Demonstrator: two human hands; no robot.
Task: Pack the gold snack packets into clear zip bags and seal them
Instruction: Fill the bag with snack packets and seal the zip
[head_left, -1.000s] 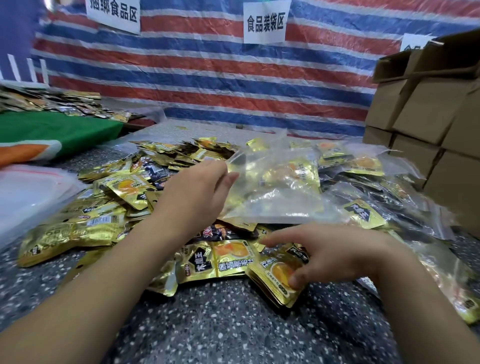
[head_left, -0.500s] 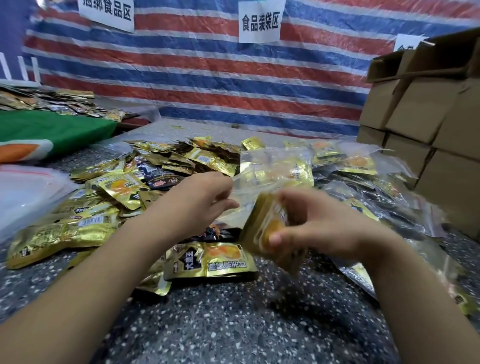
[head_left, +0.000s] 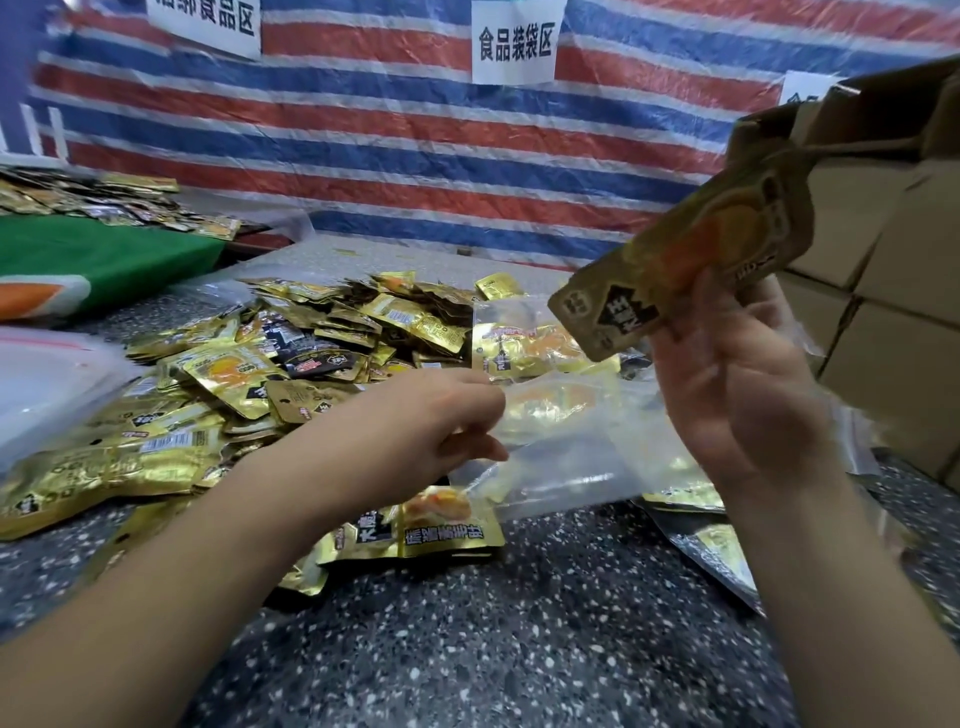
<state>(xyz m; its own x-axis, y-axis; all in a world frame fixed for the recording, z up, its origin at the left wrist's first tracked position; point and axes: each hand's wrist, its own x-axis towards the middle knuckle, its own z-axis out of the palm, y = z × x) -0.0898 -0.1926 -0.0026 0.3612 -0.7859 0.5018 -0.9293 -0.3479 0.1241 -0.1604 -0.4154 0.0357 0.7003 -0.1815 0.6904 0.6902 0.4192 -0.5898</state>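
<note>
A heap of gold snack packets (head_left: 249, 374) covers the speckled table (head_left: 509, 639). My right hand (head_left: 737, 395) is raised at the right and grips a stack of gold packets (head_left: 680, 265) high above the table. My left hand (head_left: 441, 426) sits lower at the centre and pinches the edge of a clear zip bag (head_left: 566, 457) that lies over the heap. Behind it another clear bag (head_left: 524, 338) holds gold packets. One gold packet (head_left: 436, 530) lies on the table just under my left hand.
Stacked cardboard boxes (head_left: 893, 291) stand at the right. A striped tarp wall (head_left: 415, 135) with paper signs closes the back. A green cloth (head_left: 98, 260) with more packets behind it lies at the left, and a pile of clear bags (head_left: 47, 379) at the left edge.
My right hand picked a stack of gold packets off the table and lifted it up and to the right. My left hand stayed at the clear bag's edge.
</note>
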